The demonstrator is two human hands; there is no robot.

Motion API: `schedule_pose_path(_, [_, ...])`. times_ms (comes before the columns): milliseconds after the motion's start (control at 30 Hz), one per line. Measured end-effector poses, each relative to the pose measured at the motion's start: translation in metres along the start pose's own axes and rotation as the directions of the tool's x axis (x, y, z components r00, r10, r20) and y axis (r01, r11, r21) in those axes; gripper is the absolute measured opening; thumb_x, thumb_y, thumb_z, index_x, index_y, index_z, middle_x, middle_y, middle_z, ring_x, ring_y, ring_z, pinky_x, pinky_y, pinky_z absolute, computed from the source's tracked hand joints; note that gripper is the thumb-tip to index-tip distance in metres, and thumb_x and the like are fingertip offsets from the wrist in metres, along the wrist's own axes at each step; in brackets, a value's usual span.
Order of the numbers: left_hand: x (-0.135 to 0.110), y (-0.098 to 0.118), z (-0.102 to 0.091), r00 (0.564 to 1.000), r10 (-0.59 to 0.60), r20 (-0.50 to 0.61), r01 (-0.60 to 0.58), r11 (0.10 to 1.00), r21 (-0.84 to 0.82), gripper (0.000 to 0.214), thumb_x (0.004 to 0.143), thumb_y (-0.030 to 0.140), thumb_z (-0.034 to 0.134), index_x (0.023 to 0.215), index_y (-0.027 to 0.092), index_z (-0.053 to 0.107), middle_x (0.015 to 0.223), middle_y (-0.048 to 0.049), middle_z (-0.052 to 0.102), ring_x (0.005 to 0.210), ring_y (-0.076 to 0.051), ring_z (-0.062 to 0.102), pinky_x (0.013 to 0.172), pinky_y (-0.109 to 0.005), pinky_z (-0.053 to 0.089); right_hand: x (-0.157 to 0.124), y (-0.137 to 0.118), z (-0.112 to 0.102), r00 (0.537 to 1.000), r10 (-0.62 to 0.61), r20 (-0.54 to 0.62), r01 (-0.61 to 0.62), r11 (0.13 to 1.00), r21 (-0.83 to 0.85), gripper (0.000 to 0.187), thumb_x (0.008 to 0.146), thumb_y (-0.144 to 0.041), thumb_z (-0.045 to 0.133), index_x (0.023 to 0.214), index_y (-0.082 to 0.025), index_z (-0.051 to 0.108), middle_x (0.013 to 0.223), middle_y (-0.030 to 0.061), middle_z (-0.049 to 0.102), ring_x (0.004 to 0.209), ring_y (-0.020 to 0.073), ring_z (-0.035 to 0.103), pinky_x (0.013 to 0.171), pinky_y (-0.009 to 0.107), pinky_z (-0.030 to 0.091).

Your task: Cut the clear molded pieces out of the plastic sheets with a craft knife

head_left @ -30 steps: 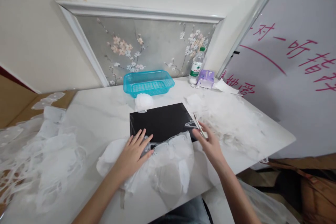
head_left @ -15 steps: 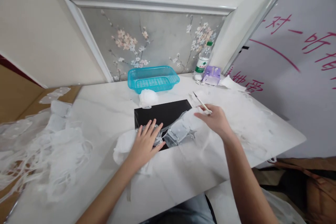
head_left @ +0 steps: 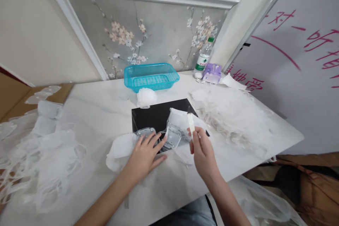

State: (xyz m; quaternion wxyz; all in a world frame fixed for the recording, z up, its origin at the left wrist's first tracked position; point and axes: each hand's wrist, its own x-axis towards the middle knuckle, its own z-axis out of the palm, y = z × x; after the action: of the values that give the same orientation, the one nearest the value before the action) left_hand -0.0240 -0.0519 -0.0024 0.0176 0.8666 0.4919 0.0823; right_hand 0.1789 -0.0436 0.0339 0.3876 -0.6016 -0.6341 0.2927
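Note:
My left hand (head_left: 144, 153) lies with fingers spread over the near left part of a black mat (head_left: 156, 114), pressing on a translucent moulded piece (head_left: 146, 132). In my closed right hand (head_left: 202, 148) is a slim white-handled knife (head_left: 191, 123), its dark tip pointing up and away from me. Beside that hand, a joined clear and white moulded sheet (head_left: 173, 136) lies on the mat, tilted up at its far end. A white cup-shaped piece (head_left: 120, 150) rests left of my left hand. Another white piece (head_left: 146, 97) sits at the mat's far edge.
Tangled white and translucent pieces (head_left: 57, 152) cover the table's left side. A loose heap of clear scraps (head_left: 233, 113) spreads at the right. Along the wall stand a blue plastic basket (head_left: 150, 86), a water bottle (head_left: 203, 60) and a purple tissue pack (head_left: 212, 73).
My right hand has moved left and nearer, turning the knife more upright. It no longer touches the sheet's right end, and the sheet has shifted left. My left hand has slid slightly left and nearer.

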Motion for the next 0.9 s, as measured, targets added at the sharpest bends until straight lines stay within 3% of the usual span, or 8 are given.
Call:
schedule_pose_path(67, [-0.002,0.007,0.004,0.998,-0.066,0.007,0.066,0.996,0.052,0.047,0.088,0.042,0.047,0.134,0.033,0.042,0.139,-0.0058,0.045,0.127,-0.032,0.041,0.098,-0.055,0.035,-0.012,-0.002,0.009,0.994,0.083,0.078,-0.087,0.994,0.059,0.032,0.095,-0.035,0.02,0.096,-0.019,0.047,0.065,0.0001,0.05,0.052,0.0135,0.046,0.051,0.025,0.038])
schedule_pose_path(133, [-0.003,0.011,0.005,0.994,-0.106,-0.002,0.106,0.992,0.063,0.046,0.088,0.04,0.048,0.133,0.035,0.042,0.14,-0.0055,0.043,0.128,-0.032,0.039,0.097,-0.056,0.036,-0.015,-0.006,0.016,0.988,0.102,0.115,-0.108,0.993,0.045,0.03,0.094,-0.033,0.024,0.106,-0.018,0.048,0.074,0.003,0.056,0.061,0.0151,0.053,0.055,0.026,0.041])
schedule_pose_path(233, [-0.005,0.01,0.004,0.987,-0.158,-0.036,0.157,0.987,-0.038,0.056,0.087,0.045,0.047,0.137,0.023,0.034,0.138,-0.0116,0.046,0.126,-0.029,0.043,0.098,-0.05,0.038,-0.01,-0.015,0.019,0.984,0.073,0.16,-0.065,0.996,-0.054,0.032,0.092,-0.027,0.029,0.116,-0.018,0.048,0.1,0.0104,0.061,0.086,0.0208,0.059,0.072,0.032,0.045])
schedule_pose_path(333, [-0.007,0.005,0.002,0.973,-0.219,-0.074,0.209,0.969,-0.129,0.058,0.088,0.043,0.044,0.135,0.012,0.032,0.131,-0.0159,0.052,0.12,-0.026,0.049,0.098,-0.045,0.04,-0.006,-0.023,0.02,0.974,0.096,0.206,-0.069,0.989,-0.133,0.034,0.092,-0.023,0.028,0.115,-0.018,0.052,0.106,0.0124,0.062,0.092,0.0238,0.06,0.078,0.035,0.045])
schedule_pose_path(500, [-0.008,0.0,0.004,0.977,-0.197,-0.087,0.188,0.977,-0.105,0.049,0.089,0.042,0.041,0.128,0.013,0.043,0.134,-0.0146,0.049,0.123,-0.028,0.046,0.098,-0.045,0.04,-0.014,-0.026,0.032,0.955,0.128,0.266,-0.107,0.99,-0.093,0.04,0.093,-0.022,0.024,0.13,-0.016,0.038,0.101,0.0129,0.065,0.088,0.0235,0.063,0.074,0.034,0.046])
schedule_pose_path(633, [-0.011,-0.001,0.005,0.986,-0.144,-0.09,0.136,0.987,-0.086,0.048,0.089,0.043,0.043,0.129,0.017,0.041,0.136,-0.013,0.046,0.124,-0.028,0.044,0.097,-0.045,0.04,-0.012,-0.017,0.049,0.957,0.022,0.291,-0.021,1.0,-0.006,0.038,0.093,-0.022,0.024,0.129,-0.016,0.037,0.112,0.0138,0.061,0.098,0.0214,0.061,0.079,0.032,0.045])
schedule_pose_path(767, [-0.019,-0.006,0.006,0.963,-0.202,-0.18,0.169,0.969,-0.181,0.046,0.09,0.037,0.042,0.13,0.014,0.033,0.135,-0.0164,0.045,0.124,-0.025,0.045,0.098,-0.042,0.041,0.005,-0.008,0.05,0.914,0.076,0.398,-0.014,0.988,-0.155,0.036,0.093,-0.022,0.022,0.123,-0.013,0.04,0.083,0.0103,0.066,0.073,0.021,0.063,0.065,0.029,0.043])
schedule_pose_path(900, [-0.027,-0.017,0.0,0.977,-0.196,-0.087,0.174,0.962,-0.212,0.044,0.091,0.022,0.033,0.135,0.015,0.03,0.134,-0.0115,0.048,0.123,-0.02,0.046,0.099,-0.037,0.041,0.013,-0.003,0.04,0.904,0.112,0.413,-0.001,0.966,-0.259,0.033,0.094,-0.024,0.021,0.117,-0.016,0.043,0.075,0.0075,0.065,0.071,0.0218,0.063,0.062,0.027,0.039])
